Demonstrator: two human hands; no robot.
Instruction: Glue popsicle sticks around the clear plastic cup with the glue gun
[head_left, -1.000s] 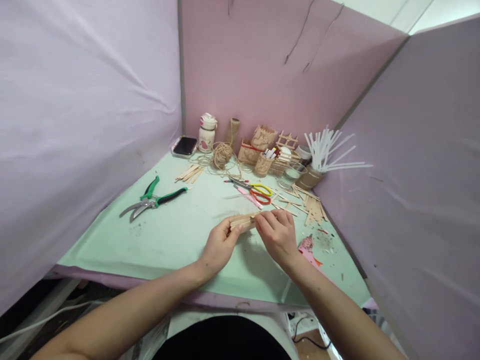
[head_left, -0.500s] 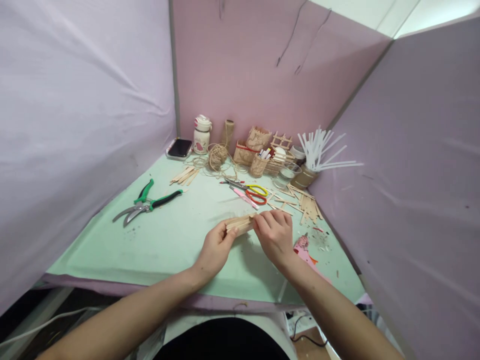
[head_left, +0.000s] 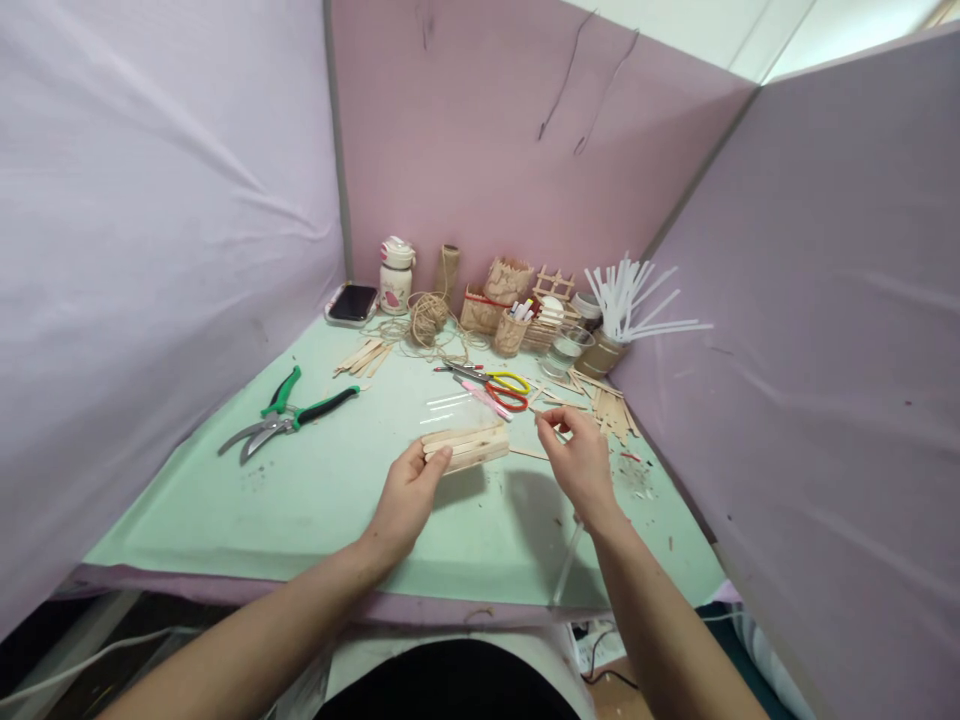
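My left hand (head_left: pixel 401 495) grips the left end of a panel of wooden craft sticks (head_left: pixel 469 446) laid side by side, thumb on its face. The panel is held above the green table, tilted slightly. To its right, apart from it, my right hand (head_left: pixel 581 455) is closed in a pinch. A small tip shows at its fingers, too small to name. A loose craft stick (head_left: pixel 529 453) lies between the panel and that hand. Behind it lie scissors (head_left: pixel 506 388) with red and yellow handles and a pink pen-like tool (head_left: pixel 484 398). A clear glue stick (head_left: pixel 568 565) shows beside my right wrist.
Green-handled pruning shears (head_left: pixel 285 415) lie open at left. Along the back stand a phone (head_left: pixel 352 304), a bottle (head_left: pixel 396 278), a twine ball (head_left: pixel 429 318), stick-built boxes (head_left: pixel 480 310), a glass (head_left: pixel 564 352) and a holder of white sticks (head_left: pixel 600 355). Craft sticks (head_left: pixel 611 410) lie at right.
My right hand has let go of the panel and moved right, staying pinched. My left hand has shifted slightly left with the panel, which now shows more of its face. The view has shifted a little.
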